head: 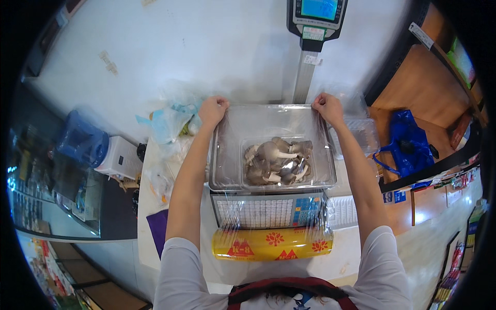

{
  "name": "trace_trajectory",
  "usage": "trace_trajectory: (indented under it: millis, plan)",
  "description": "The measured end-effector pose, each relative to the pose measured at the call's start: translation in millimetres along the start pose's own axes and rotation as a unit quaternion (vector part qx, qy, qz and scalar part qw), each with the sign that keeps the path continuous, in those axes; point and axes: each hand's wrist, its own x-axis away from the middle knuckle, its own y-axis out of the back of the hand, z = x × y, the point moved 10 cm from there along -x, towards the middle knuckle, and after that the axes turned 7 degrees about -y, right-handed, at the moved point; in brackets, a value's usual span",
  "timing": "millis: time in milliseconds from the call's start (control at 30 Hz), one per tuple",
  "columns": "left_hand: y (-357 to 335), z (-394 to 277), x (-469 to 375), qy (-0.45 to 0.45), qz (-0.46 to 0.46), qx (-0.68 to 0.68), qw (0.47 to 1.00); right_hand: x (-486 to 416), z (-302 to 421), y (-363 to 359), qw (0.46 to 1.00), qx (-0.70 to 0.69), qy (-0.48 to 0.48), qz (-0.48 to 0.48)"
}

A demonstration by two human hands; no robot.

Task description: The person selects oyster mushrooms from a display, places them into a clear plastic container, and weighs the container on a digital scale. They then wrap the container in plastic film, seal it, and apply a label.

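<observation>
My left hand point(214, 111) pinches the far left corner of a sheet of clear cling film point(267, 116), and my right hand point(327, 108) pinches its far right corner. The film stretches from a yellow roll point(272, 244) near my body, over the keypad of a weighing scale point(267, 211) and across the scale's tray point(214, 166). Under the film, a clear plastic container point(245, 149) on the tray holds several grey-capped mushrooms point(269, 151) with pale stems. The scale's display point(318, 9) stands on a post behind.
Plastic bags point(168, 124) lie left of the scale, with a purple item point(158, 232) nearer me. Clear empty containers point(356, 135) sit at the right, beside a blue bag point(409, 143) on a wooden shelf. A white wall point(174, 46) rises behind. A blue bin point(83, 139) stands far left.
</observation>
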Motion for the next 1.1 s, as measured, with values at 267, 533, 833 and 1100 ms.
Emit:
trace_trajectory:
  millis: [267, 533, 833, 1100]
  plan:
    - [-36.5, 17.4, 4.1, 0.053, 0.124, 0.261, 0.956, 1.6, 4.5, 18.6, 0.997, -0.034, 0.017, -0.069]
    - [22.1, 21.0, 18.2, 0.184, -0.140, 0.402, 0.886, 94.7, 164.0, -16.2, 0.830, -0.295, 0.204, 0.427]
    - [32.1, -176.2, 273.2, 0.240, 0.282, 0.726, 0.579, 139.3, 150.0, -77.7, 0.704, -0.219, 0.129, 0.663]
    - [-52.4, -192.9, 292.0, 0.277, 0.211, 0.885, 0.310, 165.5, 137.5, -74.8, 0.632, -0.232, 0.054, 0.737]
